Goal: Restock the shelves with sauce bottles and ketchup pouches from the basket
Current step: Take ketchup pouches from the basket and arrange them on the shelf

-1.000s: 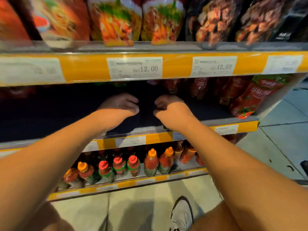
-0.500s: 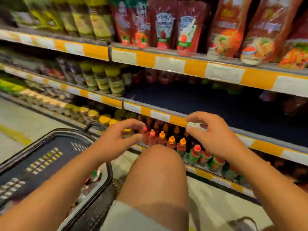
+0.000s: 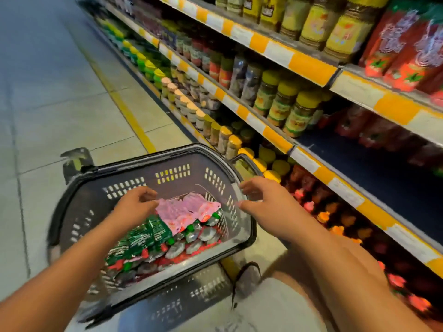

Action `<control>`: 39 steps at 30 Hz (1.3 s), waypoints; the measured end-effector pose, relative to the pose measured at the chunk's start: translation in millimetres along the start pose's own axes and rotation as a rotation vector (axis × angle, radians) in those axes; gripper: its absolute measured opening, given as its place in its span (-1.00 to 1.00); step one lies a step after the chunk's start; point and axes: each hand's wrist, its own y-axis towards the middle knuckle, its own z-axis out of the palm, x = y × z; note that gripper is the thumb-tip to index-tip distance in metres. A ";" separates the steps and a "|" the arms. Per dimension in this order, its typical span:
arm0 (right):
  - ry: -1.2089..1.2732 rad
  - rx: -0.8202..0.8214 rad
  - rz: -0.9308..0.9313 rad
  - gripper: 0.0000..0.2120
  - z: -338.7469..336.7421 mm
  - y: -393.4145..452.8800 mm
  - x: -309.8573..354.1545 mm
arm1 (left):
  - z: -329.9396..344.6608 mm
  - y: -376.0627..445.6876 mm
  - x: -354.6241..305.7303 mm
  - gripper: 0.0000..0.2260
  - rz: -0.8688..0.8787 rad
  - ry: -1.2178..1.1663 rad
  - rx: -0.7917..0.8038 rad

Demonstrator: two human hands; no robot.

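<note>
Beside the shelves (image 3: 311,65), on the tiled floor (image 3: 48,104), stands a dark plastic basket (image 3: 134,168) with slotted walls; I use it as the landmark. Only the head view is given.

Inside the basket, toward its near right part, lies a heap of ketchup pouches (image 3: 153,233): green and red ones with small caps, and on top of the heap some pale pink ones (image 3: 184,209). They are blurred, so the print cannot be read.

The left hand (image 3: 136,203) is above the basket's middle, at the far left edge of the pink pouches. Its fingers are bent and point down to them, but I cannot tell whether they already pinch a pouch or only touch it. The right hand (image 3: 266,200) hovers over the basket's right rim, fingers spread and loosely curved, holding nothing.

Right of the basket, the lowest shelf carries sauce bottles (image 3: 330,214) with red and orange caps. Above them is a dark shelf board (image 3: 383,168) with red pouches (image 3: 374,130) at its back. Farther along stand jars with yellow lids (image 3: 299,111). A bent knee (image 3: 287,305) shows at the near side of the basket.
</note>
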 end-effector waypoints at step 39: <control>-0.017 0.435 0.150 -0.76 171.0 90.5 -7.4 | 33.1 58.6 116.9 -0.33 -0.709 0.070 -0.280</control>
